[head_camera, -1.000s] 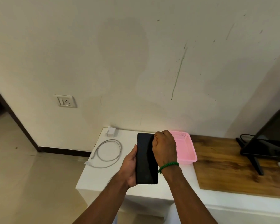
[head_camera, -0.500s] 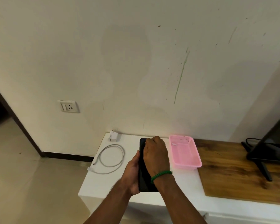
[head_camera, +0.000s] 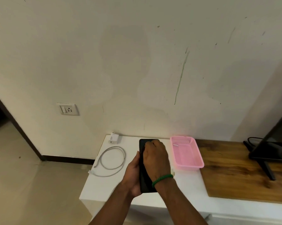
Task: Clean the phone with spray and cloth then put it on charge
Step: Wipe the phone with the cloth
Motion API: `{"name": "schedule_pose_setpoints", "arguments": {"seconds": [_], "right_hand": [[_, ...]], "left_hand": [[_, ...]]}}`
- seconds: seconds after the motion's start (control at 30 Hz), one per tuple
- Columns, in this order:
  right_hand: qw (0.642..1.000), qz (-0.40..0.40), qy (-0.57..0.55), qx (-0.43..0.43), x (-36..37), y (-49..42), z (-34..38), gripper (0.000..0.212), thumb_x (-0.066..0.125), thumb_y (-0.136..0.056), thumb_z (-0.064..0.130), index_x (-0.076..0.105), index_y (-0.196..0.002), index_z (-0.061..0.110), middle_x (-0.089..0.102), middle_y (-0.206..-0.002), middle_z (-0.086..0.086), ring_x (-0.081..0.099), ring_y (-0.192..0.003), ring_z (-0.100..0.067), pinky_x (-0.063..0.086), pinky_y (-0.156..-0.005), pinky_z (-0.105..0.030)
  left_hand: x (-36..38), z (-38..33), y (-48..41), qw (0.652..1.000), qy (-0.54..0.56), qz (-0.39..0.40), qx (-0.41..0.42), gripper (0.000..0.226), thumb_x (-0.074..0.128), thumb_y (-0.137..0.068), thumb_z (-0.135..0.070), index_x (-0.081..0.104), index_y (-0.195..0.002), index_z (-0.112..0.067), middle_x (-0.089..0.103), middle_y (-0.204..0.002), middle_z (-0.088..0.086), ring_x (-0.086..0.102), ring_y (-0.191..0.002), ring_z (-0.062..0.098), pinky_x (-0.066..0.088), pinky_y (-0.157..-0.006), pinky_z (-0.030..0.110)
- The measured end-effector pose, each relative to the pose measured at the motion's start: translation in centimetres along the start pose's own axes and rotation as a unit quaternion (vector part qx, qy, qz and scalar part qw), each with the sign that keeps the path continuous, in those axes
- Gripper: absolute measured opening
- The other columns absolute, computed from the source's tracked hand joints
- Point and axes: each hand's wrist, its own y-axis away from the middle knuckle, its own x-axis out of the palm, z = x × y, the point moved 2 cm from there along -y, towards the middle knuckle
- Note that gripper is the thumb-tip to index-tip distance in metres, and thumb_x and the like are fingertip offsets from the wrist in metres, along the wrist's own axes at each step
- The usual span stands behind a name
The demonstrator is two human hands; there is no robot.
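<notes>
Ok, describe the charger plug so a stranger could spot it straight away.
Find the white table against the wall. At its far left corner, close to the wall, stands the charger plug, a small white block. The looped white cable lies just in front of it, but the plug is the only boxy thing there, well left of the pink basket.

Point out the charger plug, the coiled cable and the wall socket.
charger plug (head_camera: 114, 138), head view, on its white front face.
coiled cable (head_camera: 122, 164), head view, on the right side of the loop.
wall socket (head_camera: 67, 109), head view, middle of the plate.
</notes>
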Motion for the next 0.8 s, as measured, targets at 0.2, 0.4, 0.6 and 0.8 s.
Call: {"name": "schedule_pose_setpoints", "arguments": {"seconds": [0.2,0.4,0.6,0.8], "right_hand": [[0.999,-0.038,-0.007,0.030,-0.9,-0.7,-2.6,0.010,0.063,-0.075,-0.004,0.060,-0.068,0.002,0.057,-0.071,-0.014,0.056,-0.063,-0.029,0.047,-0.055,-0.034],[0.998,-0.046,-0.010,0.038,-1.0,-0.8,-3.2,0.011,0.060,-0.079,-0.002,0.060,-0.070,0.002,0.057,-0.072,-0.013,0.055,-0.064,-0.027,0.048,-0.057,-0.036],[0.999,-0.030,-0.007,0.024,-0.6,-0.9,-1.9,0.005,0.061,-0.079,-0.002,0.062,-0.075,0.001,0.059,-0.077,-0.014,0.057,-0.069,-0.028,0.045,-0.059,-0.031],[0.998,0.059,-0.007,-0.017,1.2,0.5,-0.3,0.013,0.042,-0.090,0.010,0.051,-0.099,0.008,0.047,-0.100,-0.004,0.047,-0.092,-0.019,0.030,-0.070,-0.024]], "left_hand": [[0.1,0.2,-0.2,1.000,-0.018,-0.011,0.014,0.064,0.030,-0.094,-0.059,0.072,-0.105,-0.013,0.073,-0.095,0.016,0.071,-0.077,0.028,0.052,-0.081,0.043],[-0.2,0.3,-0.2,0.999,-0.033,-0.018,0.018,0.063,0.031,-0.094,-0.061,0.070,-0.109,-0.013,0.072,-0.096,0.015,0.069,-0.080,0.029,0.054,-0.079,0.042],[0.1,0.1,-0.2,1.000,-0.025,0.000,0.015,0.062,0.030,-0.094,-0.059,0.069,-0.108,-0.012,0.073,-0.095,0.016,0.070,-0.080,0.030,0.051,-0.083,0.043],[1.0,0.2,0.5,0.999,0.008,0.041,-0.006,0.060,0.044,-0.091,-0.057,0.064,-0.123,-0.010,0.063,-0.123,0.017,0.064,-0.104,0.033,0.048,-0.092,0.044]]}}
